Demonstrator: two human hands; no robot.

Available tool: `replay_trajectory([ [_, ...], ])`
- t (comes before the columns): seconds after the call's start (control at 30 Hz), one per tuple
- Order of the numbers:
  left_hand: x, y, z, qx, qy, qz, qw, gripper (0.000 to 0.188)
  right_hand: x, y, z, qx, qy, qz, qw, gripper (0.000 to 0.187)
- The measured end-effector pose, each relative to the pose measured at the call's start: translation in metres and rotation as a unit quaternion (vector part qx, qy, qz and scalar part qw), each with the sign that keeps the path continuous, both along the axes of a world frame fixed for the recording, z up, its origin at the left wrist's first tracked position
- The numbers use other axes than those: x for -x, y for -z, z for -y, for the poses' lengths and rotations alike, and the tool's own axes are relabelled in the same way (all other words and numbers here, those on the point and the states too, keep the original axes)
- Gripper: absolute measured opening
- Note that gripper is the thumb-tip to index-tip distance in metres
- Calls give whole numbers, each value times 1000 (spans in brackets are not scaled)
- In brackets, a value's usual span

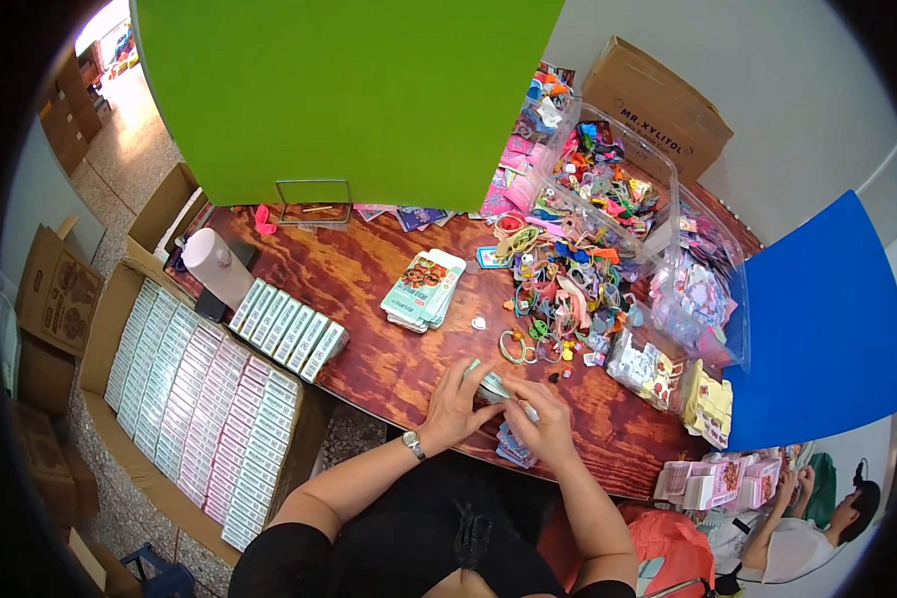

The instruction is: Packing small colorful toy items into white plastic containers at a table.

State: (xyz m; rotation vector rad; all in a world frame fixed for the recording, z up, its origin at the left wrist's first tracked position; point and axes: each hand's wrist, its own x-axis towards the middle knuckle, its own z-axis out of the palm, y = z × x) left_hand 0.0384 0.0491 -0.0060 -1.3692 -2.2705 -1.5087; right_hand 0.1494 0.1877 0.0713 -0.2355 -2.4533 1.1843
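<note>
Near the table's front edge, my left hand [452, 411] and my right hand [541, 417] are closed around a small pale green packet [489, 382]. Fingers cover much of it, so whether it is a box or a wad of cards is unclear. Below my hands, partly under the right one, lies a small pile of blue patterned cards [514, 447]. Beyond my hands rests a stack of green and white printed cards [424, 290], its top card picturing orange-brown rings. To the right spreads a heap of colourful hair ties and small trinkets [563, 294].
At left stand a row of small boxes [287, 329], a pink bottle [216, 267] and a carton [92, 399] packed with green and pink boxes. A green panel [339, 100] rises behind; clear bins [676, 189] and a blue panel [827, 329] stand right. Another person [802, 543] works at lower right.
</note>
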Motion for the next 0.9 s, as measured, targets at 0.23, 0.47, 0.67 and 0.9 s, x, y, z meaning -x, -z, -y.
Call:
replay_trajectory([
  [0.23,1,-7,-1,7,-7,15,1000,90,5,4,-21,-151,-65,-54,985,36],
  [0.47,2,-12,-4,-3,-19,-10,1000,85,8,16,-24,-211,-63,-110,969,36],
  [0.67,2,-11,-5,-8,-24,-22,999,87,7,13,-20,-189,-43,-96,976,37],
  [0.9,1,-6,-7,1,-10,-37,999,96,4,11,-18,-122,-31,-56,991,30],
])
